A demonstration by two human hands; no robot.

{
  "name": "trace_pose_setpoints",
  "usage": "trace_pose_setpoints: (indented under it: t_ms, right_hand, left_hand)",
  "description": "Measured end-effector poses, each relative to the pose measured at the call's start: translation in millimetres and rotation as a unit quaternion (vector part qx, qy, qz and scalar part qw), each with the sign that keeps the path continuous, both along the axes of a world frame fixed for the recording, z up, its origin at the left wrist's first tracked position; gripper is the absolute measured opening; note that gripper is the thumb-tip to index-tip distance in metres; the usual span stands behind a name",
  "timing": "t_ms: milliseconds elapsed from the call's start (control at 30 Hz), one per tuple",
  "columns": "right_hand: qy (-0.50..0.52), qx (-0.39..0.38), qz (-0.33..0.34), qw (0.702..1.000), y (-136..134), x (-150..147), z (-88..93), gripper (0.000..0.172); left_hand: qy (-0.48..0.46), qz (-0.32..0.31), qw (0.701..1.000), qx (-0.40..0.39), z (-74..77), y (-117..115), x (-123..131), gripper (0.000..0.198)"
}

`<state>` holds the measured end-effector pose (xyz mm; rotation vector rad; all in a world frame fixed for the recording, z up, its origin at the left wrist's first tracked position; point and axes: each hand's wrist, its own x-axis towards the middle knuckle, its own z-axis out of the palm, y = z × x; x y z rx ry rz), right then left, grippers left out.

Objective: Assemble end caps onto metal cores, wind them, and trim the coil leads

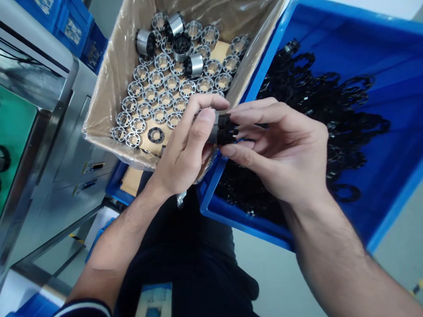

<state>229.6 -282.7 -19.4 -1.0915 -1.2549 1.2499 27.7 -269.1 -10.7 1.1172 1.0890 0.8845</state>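
My left hand (pixel 189 148) is wrapped round a metal core (pixel 214 129), held above the near right edge of the cardboard box. On the core's right end sits a black plastic part (pixel 227 128), and the fingers of my right hand (pixel 283 144) close on it from above and below. Inside the box (pixel 102 96), lined with clear plastic, metal ring cores (pixel 155 79) stand in rows. Several cores with black ends, one of them a silver core (pixel 195 65), lie on top at the back.
A blue bin (pixel 267 236) full of black plastic rings (pixel 339 116) stands to the right. At the left is a metal machine (pixel 75 134) with a green surface (pixel 9 114). Blue crates (pixel 68 23) are stacked behind it.
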Motion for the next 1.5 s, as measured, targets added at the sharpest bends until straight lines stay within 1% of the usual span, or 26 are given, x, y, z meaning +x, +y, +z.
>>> trace_pose_setpoints:
  t_ms: [67,200,300,433,533,600,667,700,733,767,800,833,867,900,933,1000,1033,1067,1100,1133,1200,1267,1333,1400,1433,1500]
  right_hand:
    - [-0.002,0.001,0.002,1.0,0.3,0.9,0.6,0.039]
    - [-0.024,0.02,-0.017,0.999,-0.4,1.0,3.8,0.041]
    - [-0.025,0.031,-0.027,0.999,-2.5,-2.4,4.7,0.045]
    - [0.004,0.017,-0.028,0.999,-2.8,-7.5,2.4,0.044]
    - [0.069,-0.014,-0.018,0.997,5.5,-1.4,-1.9,0.041]
    - [0.084,-0.022,-0.065,0.994,15.3,10.8,-5.6,0.041]
    - [0.019,-0.001,-0.141,0.99,25.5,29.0,-9.1,0.043]
    - [-0.041,0.017,-0.17,0.985,29.8,39.4,-10.4,0.045]
    - [-0.116,0.032,-0.184,0.976,33.3,49.8,-11.3,0.047]
    - [-0.2,0.038,-0.184,0.962,35.8,59.3,-11.9,0.048]
    - [-0.287,0.03,-0.165,0.943,37.4,67.2,-12.4,0.048]
    - [-0.375,0.006,-0.123,0.919,38.2,72.9,-13.0,0.046]
    - [-0.45,-0.027,-0.066,0.89,38.5,76.0,-14.2,0.044]
    - [-0.502,-0.059,-0.005,0.863,38.5,76.4,-16.3,0.043]
    - [-0.536,-0.088,0.06,0.838,38.4,74.2,-19.5,0.044]
    - [-0.562,-0.127,0.17,0.799,38.3,63.9,-28.7,0.051]
    - [-0.567,-0.138,0.204,0.786,38.2,57.3,-34.1,0.055]
    - [-0.572,-0.145,0.229,0.774,38.2,50.8,-39.2,0.059]
    - [-0.581,-0.149,0.247,0.761,38.0,45.0,-43.9,0.062]
    - [-0.589,-0.149,0.256,0.752,37.9,40.5,-47.7,0.064]
    - [-0.603,-0.141,0.257,0.742,37.8,36.1,-52.6,0.064]
    - [-0.613,-0.132,0.263,0.733,38.1,36.4,-54.7,0.062]
    - [-0.614,-0.127,0.276,0.728,38.1,38.1,-55.1,0.057]
    - [-0.613,-0.13,0.289,0.724,37.4,38.4,-54.4,0.055]
    - [-0.614,-0.132,0.29,0.722,36.8,37.9,-53.7,0.055]
    - [-0.616,-0.136,0.283,0.722,35.7,36.5,-51.6,0.059]
  left_hand:
    - [-0.016,-0.004,1.0,-0.013,1.1,1.1,-1.4,0.046]
    - [0.009,-0.037,0.999,-0.012,1.3,2.6,-6.1,0.052]
    - [0.0,-0.05,0.999,-0.01,3.8,2.0,-6.5,0.049]
    - [-0.006,-0.06,0.998,0.007,8.4,0.6,-4.0,0.053]
    - [0.012,-0.074,0.997,-0.002,5.7,5.0,-9.3,0.052]
    - [0.053,-0.07,0.996,0.032,3.1,11.6,-19.6,0.047]
    - [0.145,-0.065,0.982,0.099,3.3,19.2,-33.1,0.038]
    - [0.207,-0.074,0.966,0.133,4.8,22.7,-40.1,0.033]
    - [0.272,-0.096,0.943,0.163,7.3,25.6,-46.9,0.03]
    - [0.334,-0.126,0.916,0.185,10.4,28.0,-53.7,0.028]
    - [0.384,-0.165,0.887,0.198,14.0,30.1,-60.7,0.029]
    - [0.421,-0.205,0.86,0.203,18.1,32.1,-68.3,0.033]
    - [0.449,-0.237,0.838,0.202,22.4,34.6,-76.9,0.038]
    - [0.473,-0.25,0.821,0.2,27.0,38.0,-86.6,0.043]
    - [0.499,-0.245,0.807,0.201,31.6,42.8,-97.3,0.048]
    - [0.563,-0.215,0.774,0.195,40.6,56.6,-119.3,0.05]
    - [0.594,-0.205,0.756,0.186,44.3,64.8,-129.2,0.047]
    - [0.619,-0.212,0.738,0.167,47.2,73.1,-137.2,0.042]
    - [0.639,-0.234,0.719,0.142,48.9,80.8,-142.9,0.038]
    - [0.655,-0.262,0.699,0.116,49.4,87.5,-146.1,0.037]
    - [0.681,-0.309,0.659,0.085,47.0,96.6,-145.2,0.042]
    - [0.706,-0.331,0.622,0.075,41.7,100.6,-137.8,0.049]
    - [0.721,-0.33,0.604,0.077,36.7,101.4,-128.8,0.05]
    - [0.729,-0.334,0.592,0.078,35.4,100.6,-122.5,0.045]
    - [0.732,-0.337,0.587,0.079,37.1,99.9,-121.2,0.042]
    - [0.736,-0.343,0.578,0.08,45.4,97.4,-122.7,0.04]
